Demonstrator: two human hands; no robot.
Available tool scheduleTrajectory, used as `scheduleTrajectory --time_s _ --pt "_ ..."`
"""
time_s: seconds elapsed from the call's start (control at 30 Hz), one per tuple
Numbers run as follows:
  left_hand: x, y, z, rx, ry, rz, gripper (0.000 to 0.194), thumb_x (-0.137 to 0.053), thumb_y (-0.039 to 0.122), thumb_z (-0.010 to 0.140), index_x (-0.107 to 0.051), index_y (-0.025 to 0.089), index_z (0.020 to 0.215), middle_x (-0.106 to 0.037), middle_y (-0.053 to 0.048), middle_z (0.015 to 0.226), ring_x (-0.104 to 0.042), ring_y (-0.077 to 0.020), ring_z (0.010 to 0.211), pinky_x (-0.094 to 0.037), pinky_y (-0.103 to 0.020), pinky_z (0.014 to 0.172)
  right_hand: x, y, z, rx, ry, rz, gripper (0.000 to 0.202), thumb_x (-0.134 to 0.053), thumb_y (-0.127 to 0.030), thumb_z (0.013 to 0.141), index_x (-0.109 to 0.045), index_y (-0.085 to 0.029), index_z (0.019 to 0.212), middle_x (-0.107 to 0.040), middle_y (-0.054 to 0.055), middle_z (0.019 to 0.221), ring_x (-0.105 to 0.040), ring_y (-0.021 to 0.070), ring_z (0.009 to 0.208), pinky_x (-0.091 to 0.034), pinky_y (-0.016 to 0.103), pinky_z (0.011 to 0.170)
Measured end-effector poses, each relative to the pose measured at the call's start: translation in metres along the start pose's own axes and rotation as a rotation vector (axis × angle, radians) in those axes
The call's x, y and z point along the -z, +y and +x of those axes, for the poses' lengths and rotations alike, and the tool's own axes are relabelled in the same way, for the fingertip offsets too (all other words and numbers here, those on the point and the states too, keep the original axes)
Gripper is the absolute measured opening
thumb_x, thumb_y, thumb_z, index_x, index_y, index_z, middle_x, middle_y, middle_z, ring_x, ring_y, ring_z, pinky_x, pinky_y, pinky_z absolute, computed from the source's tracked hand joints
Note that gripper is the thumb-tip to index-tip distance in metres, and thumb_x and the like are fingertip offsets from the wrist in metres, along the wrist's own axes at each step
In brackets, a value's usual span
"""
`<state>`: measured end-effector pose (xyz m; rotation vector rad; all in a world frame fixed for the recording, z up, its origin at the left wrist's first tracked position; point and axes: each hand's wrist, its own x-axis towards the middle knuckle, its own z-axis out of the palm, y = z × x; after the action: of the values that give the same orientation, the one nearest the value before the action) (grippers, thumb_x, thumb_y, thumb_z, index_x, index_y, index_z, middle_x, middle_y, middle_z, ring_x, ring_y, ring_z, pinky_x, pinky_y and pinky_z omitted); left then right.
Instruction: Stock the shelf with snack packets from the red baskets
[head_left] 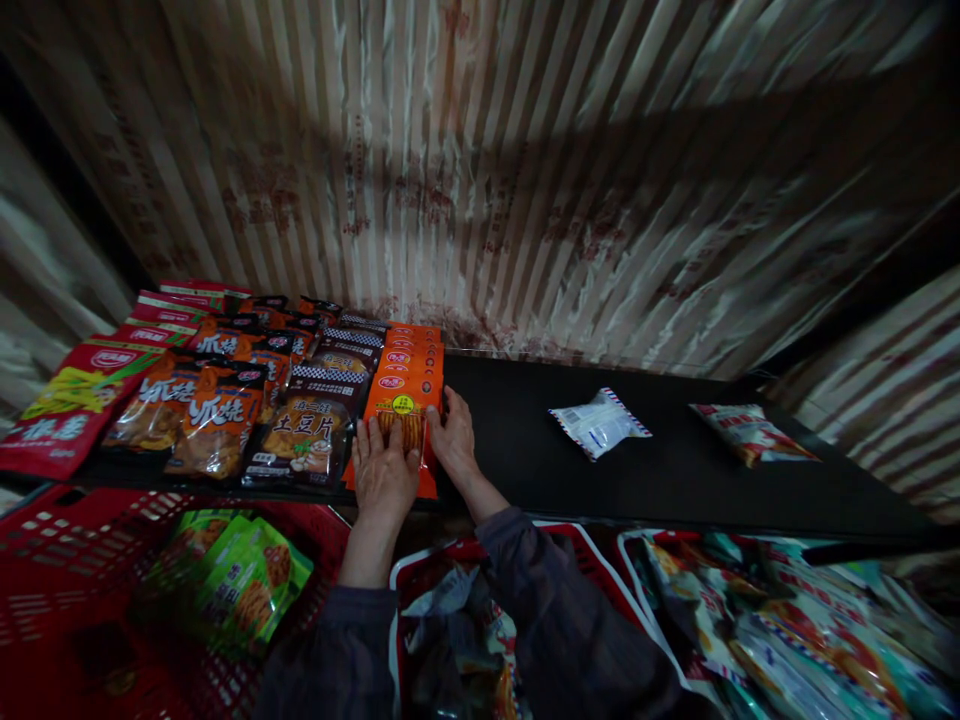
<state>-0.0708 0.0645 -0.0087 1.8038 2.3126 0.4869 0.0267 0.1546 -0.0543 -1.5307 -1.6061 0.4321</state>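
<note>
On the black shelf lies a row of overlapping orange snack packets (397,385). My left hand (385,468) rests flat on the lower part of the front packet, fingers stretched out. At that packet's right edge, my right hand (453,436) touches its side, with fingers extended and the thumb on its face. Just left of the orange row stand brown potato-chip packets (304,425) with checked tops. Further left are black-and-orange snack packets (217,420), then red packets (79,400) at the far left end.
A white packet (600,424) and a red-and-white packet (752,434) lie apart on the shelf (510,440) to the right. Below its front edge are a red basket (45,560) with green packets (251,580) and two more baskets of packets. A striped curtain (480,180) hangs behind.
</note>
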Motion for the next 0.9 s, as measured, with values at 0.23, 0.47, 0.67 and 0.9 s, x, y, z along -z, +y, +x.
scheduleTrajectory --time_s 0.23,0.47,0.67,0.9 --pt "0.005 0.005 -0.009 0.025 -0.096 -0.024 0.060 -0.048 0.030 0.086 -0.037 0.017 0.144 -0.024 -0.018 0.155 -0.012 -0.0350 0.145 -0.019 -0.051 0.115 0.013 -0.006 -0.035 0.061 -0.055 -0.024 0.049 -0.043 -0.026 0.085 -0.048 -0.011 0.132 -0.049 0.017 0.139 -0.040 0.0237 0.133 -0.034 0.042 0.110" --pt "0.004 0.003 -0.016 0.038 -0.153 -0.041 0.062 -0.049 0.030 0.085 -0.036 0.014 0.144 -0.020 -0.021 0.156 -0.009 -0.0373 0.144 -0.016 -0.052 0.115 0.020 -0.007 -0.047 0.037 -0.122 -0.020 0.050 -0.044 -0.022 0.084 -0.048 -0.006 0.131 -0.050 0.018 0.138 -0.043 0.0242 0.132 -0.035 0.040 0.110" --pt "0.006 -0.001 -0.018 0.043 -0.168 -0.059 0.064 -0.049 0.033 0.085 -0.035 0.015 0.145 -0.017 -0.020 0.156 -0.007 -0.0369 0.144 -0.016 -0.051 0.115 0.020 -0.005 -0.050 0.059 -0.150 -0.067 0.052 -0.045 -0.022 0.083 -0.049 -0.004 0.132 -0.048 0.019 0.141 -0.041 0.0244 0.134 -0.034 0.039 0.111" --pt "0.005 -0.003 -0.015 0.049 -0.197 -0.066 0.064 -0.046 0.035 0.087 -0.032 0.016 0.146 -0.017 -0.020 0.157 -0.009 -0.0361 0.144 -0.017 -0.050 0.114 0.017 -0.005 -0.051 0.098 -0.182 -0.144 0.050 -0.047 -0.022 0.084 -0.053 -0.009 0.131 -0.048 0.017 0.142 -0.045 0.0248 0.131 -0.037 0.039 0.108"
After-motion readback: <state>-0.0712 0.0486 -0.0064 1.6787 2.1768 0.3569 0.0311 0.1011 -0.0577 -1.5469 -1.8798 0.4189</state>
